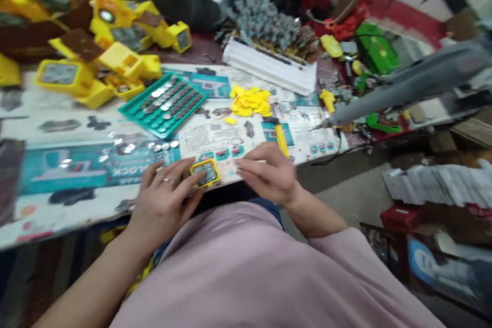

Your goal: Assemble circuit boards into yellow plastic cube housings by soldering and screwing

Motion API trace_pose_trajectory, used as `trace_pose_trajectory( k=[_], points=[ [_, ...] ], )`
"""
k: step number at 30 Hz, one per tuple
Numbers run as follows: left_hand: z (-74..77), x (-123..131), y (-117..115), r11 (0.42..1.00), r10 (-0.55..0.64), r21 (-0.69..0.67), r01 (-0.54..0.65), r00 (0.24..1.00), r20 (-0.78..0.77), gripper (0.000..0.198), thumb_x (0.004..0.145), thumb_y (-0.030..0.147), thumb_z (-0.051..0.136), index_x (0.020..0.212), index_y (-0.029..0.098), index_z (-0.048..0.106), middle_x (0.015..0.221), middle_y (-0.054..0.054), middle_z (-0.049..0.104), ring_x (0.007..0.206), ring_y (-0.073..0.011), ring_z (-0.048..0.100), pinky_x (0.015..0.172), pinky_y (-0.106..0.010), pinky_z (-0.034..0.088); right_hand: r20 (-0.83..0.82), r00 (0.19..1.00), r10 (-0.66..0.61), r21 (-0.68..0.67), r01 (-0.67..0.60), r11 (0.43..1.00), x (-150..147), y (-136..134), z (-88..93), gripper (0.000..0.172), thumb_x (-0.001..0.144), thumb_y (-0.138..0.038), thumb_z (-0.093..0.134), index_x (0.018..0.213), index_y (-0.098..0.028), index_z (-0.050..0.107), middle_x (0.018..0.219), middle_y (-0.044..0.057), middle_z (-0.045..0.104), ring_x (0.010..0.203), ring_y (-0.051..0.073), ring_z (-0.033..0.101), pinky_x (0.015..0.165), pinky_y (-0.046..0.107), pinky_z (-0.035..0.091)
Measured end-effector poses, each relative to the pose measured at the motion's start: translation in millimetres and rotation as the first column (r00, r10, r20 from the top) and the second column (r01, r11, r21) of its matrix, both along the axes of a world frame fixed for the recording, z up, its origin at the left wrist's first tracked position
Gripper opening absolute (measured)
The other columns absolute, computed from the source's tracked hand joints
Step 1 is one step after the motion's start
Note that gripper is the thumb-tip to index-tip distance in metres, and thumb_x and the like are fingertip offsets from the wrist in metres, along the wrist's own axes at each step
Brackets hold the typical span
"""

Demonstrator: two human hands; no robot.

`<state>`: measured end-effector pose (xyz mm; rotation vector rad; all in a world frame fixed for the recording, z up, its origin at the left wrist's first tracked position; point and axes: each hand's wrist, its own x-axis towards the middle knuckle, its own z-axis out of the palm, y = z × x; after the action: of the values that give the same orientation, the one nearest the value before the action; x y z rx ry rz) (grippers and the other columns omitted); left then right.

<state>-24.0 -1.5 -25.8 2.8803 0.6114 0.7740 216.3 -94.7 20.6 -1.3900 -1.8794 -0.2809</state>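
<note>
My left hand point(165, 189) grips a small yellow plastic case point(217, 178) at the table's front edge, its thumb and fingers on the left side. Grey parts fill the inside of the case, too blurred to make out. Just to the right, my right hand point(269, 171) is raised with thumb and fingertips pinched together; what they hold, if anything, is too small to tell. A yellow-handled tool point(281, 139) lies beyond my right hand. Small yellow pieces point(250, 101) form a pile behind the case, with one loose yellow piece point(230, 120) in front.
A green tray point(163, 130) holds rows of round metal discs, with loose discs point(175, 144) nearby. Yellow housings point(65, 74) are heaped back left. A white rack point(269, 69) carries grey parts. From the right, a grey pointed tool point(369, 100) reaches over the table's right end.
</note>
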Motion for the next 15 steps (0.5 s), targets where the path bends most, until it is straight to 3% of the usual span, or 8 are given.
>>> trace_pose_trajectory(
  k=[1, 2, 4, 5, 6, 8, 9, 15],
  points=[
    [-0.4, -0.6, 1.4, 1.000, 0.003, -0.019, -0.004, 1.000, -0.005, 0.026, 0.090, 0.023, 0.060, 0.116, 0.021, 0.061, 0.121, -0.016, 0.070, 0.104, -0.0351, 0.070, 0.094, -0.059, 0.050, -0.077, 0.987, -0.141, 0.123, 0.150, 0.981, 17.3, -10.7, 7.2, 0.023, 0.097, -0.032, 0.051, 0.114, -0.034, 0.066, 0.094, 0.001, 0.069, 0.084, 0.018, 0.064, 0.078, 0.038, 0.052],
    [-0.8, -0.7, 3.0, 0.999, 0.004, -0.045, -0.004, 1.000, -0.003, 0.025, 0.090, 0.024, 0.058, 0.115, 0.023, 0.062, 0.118, -0.013, 0.071, 0.100, -0.0350, 0.071, 0.094, -0.060, 0.049, -0.168, 0.940, -0.296, 0.308, 0.335, 0.890, 37.2, -20.8, 14.2, 0.027, 0.098, -0.032, 0.048, 0.118, -0.039, 0.064, 0.100, 0.002, 0.067, 0.091, 0.021, 0.064, 0.083, 0.043, 0.051],
    [-1.0, 0.4, 6.6, 0.997, -0.011, -0.079, 0.013, 1.000, 0.028, 0.024, 0.089, 0.026, 0.058, 0.112, 0.027, 0.063, 0.112, -0.009, 0.073, 0.094, -0.0350, 0.072, 0.093, -0.062, 0.049, -0.410, 0.831, -0.377, 0.600, 0.557, 0.575, 82.0, -34.7, 24.6, 0.030, 0.099, -0.036, 0.041, 0.120, -0.044, 0.061, 0.117, 0.002, 0.062, 0.109, 0.025, 0.059, 0.096, 0.048, 0.045],
    [-0.9, 1.8, 8.4, 0.996, -0.027, -0.080, 0.031, 0.999, 0.046, 0.024, 0.087, 0.027, 0.060, 0.111, 0.027, 0.064, 0.111, -0.008, 0.073, 0.092, -0.0348, 0.072, 0.093, -0.063, 0.049, -0.439, 0.818, -0.370, 0.592, 0.574, 0.566, 104.8, -37.5, 26.6, 0.034, 0.101, -0.037, 0.036, 0.128, -0.046, 0.054, 0.129, 0.002, 0.058, 0.119, 0.025, 0.055, 0.100, 0.049, 0.042],
    [-0.7, 3.8, 10.1, 0.996, -0.045, -0.067, 0.050, 0.997, 0.068, 0.024, 0.086, 0.027, 0.062, 0.110, 0.027, 0.063, 0.109, -0.008, 0.074, 0.090, -0.0343, 0.072, 0.092, -0.062, 0.049, -0.453, 0.810, -0.372, 0.544, 0.582, 0.605, 126.1, -37.6, 26.6, 0.038, 0.101, -0.039, 0.032, 0.135, -0.044, 0.049, 0.136, 0.004, 0.056, 0.124, 0.026, 0.054, 0.098, 0.048, 0.044],
    [-1.0, 9.5, 13.4, 0.996, -0.074, -0.042, 0.078, 0.993, 0.093, 0.025, 0.086, 0.026, 0.063, 0.110, 0.027, 0.061, 0.108, -0.008, 0.074, 0.087, -0.0324, 0.072, 0.091, -0.061, 0.050, -0.429, 0.836, -0.342, 0.287, 0.485, 0.826, 160.3, -33.0, 22.5, 0.049, 0.102, -0.049, 0.020, 0.148, -0.040, 0.035, 0.142, 0.009, 0.056, 0.126, 0.024, 0.057, 0.090, 0.043, 0.051],
    [-1.6, 12.8, 14.8, 0.996, -0.080, -0.039, 0.084, 0.992, 0.095, 0.024, 0.086, 0.025, 0.062, 0.111, 0.028, 0.061, 0.107, -0.008, 0.074, 0.088, -0.0314, 0.072, 0.091, -0.060, 0.051, -0.411, 0.850, -0.330, 0.209, 0.440, 0.873, 171.7, -30.3, 20.2, 0.053, 0.102, -0.053, 0.018, 0.148, -0.036, 0.036, 0.137, 0.011, 0.061, 0.120, 0.023, 0.062, 0.087, 0.042, 0.053],
    [-9.6, 25.4, 22.6, 0.994, -0.093, -0.040, 0.098, 0.990, 0.108, 0.033, 0.087, 0.030, 0.059, 0.120, 0.034, 0.062, 0.108, -0.005, 0.075, 0.092, -0.0305, 0.073, 0.086, -0.055, 0.055, -0.383, 0.904, -0.188, 0.004, 0.205, 0.979, 163.6, -38.7, 23.4, 0.060, 0.087, -0.068, 0.054, 0.133, -0.029, 0.053, 0.098, 0.005, 0.075, 0.089, 0.019, 0.074, 0.075, 0.034, 0.060]
  ],
)
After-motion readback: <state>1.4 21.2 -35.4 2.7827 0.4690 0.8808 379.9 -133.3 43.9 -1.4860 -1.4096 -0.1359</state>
